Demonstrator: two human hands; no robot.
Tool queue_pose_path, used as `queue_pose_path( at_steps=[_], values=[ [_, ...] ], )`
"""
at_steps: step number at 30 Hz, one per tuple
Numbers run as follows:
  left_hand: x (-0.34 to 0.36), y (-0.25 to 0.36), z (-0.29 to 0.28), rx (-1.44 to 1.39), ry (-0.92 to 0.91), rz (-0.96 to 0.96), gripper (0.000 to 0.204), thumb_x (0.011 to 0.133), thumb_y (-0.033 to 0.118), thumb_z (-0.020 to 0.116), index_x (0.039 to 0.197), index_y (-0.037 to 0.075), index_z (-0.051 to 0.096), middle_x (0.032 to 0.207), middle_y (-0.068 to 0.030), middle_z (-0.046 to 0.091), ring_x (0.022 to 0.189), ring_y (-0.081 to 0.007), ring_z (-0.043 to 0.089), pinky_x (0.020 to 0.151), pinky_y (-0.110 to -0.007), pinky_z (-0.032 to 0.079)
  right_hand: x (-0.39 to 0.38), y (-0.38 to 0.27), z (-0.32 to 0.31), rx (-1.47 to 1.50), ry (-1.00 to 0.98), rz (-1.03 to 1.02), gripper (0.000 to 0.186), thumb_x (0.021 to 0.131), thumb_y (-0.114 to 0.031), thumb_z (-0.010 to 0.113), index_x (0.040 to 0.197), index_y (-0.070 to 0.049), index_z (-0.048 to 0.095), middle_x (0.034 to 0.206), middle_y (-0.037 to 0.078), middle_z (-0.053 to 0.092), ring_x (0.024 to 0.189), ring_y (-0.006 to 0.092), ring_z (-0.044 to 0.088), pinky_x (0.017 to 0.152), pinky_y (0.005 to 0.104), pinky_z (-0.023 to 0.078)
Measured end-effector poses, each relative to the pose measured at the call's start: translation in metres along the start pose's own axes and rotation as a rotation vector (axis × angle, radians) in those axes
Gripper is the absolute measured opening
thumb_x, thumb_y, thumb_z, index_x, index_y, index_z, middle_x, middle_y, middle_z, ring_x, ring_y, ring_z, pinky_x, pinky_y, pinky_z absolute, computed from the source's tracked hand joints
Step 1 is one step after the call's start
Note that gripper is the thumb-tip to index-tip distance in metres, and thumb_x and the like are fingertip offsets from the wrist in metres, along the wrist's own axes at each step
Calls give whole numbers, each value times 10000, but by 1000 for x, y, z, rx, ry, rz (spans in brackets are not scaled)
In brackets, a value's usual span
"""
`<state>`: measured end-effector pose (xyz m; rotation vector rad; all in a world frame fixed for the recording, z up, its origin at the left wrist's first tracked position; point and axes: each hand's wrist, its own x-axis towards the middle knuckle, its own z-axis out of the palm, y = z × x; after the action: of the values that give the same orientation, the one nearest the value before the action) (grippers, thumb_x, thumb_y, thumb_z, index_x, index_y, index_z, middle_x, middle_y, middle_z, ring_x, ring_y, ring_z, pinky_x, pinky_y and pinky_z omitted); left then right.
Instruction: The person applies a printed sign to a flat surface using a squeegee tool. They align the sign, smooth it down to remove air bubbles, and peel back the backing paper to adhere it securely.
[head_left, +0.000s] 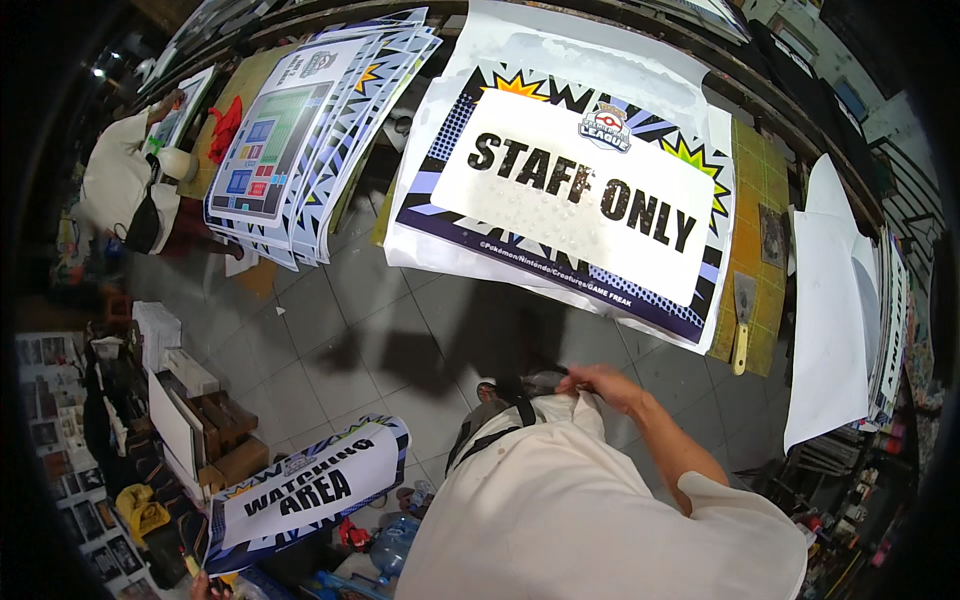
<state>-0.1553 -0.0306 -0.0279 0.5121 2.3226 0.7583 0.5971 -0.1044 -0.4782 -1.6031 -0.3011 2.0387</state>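
My right hand is in front of my waist, its fingers bent together by the edge of my light clothing; what they hold, if anything, I cannot make out. At the lower left edge, what looks like my left hand grips the corner of a printed sign with a white panel, black lettering and a blue patterned border; its arm is out of view. Beyond my right hand, a similar large sign lies on white backing sheets on the bench. A scraper with a yellow handle rests right of it.
Stacked printed boards and a red cloth lie on the left bench, near a person in light clothing. Cardboard boxes and a blue water bottle stand at lower left. White sheets hang over boards at right.
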Motion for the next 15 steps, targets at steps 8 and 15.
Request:
queue_pose_path(
  at_steps=[8, 15],
  values=[
    [4, -20, -14, 25, -22, -36, 388, 937, 274, 747, 1267, 104, 635, 933, 0, 644, 909, -147, 616, 874, -353, 536, 27, -6, 40, -1019, 141, -125, 523, 964, -468, 641, 1230, -21, 682, 1219, 223, 696, 1124, 359, 671, 966, 422, 515],
    [-33, 0, 20, 60, 86, -56, 393, 924, 282, 754, 1227, 59, 642, 949, -41, 653, 907, -167, 627, 836, -336, 564, 4, -177, 53, -876, 778, -1149, 263, 896, -297, 754, 1029, -70, 745, 902, 127, 711, 859, 344, 682, 777, 407, 524]
  ],
)
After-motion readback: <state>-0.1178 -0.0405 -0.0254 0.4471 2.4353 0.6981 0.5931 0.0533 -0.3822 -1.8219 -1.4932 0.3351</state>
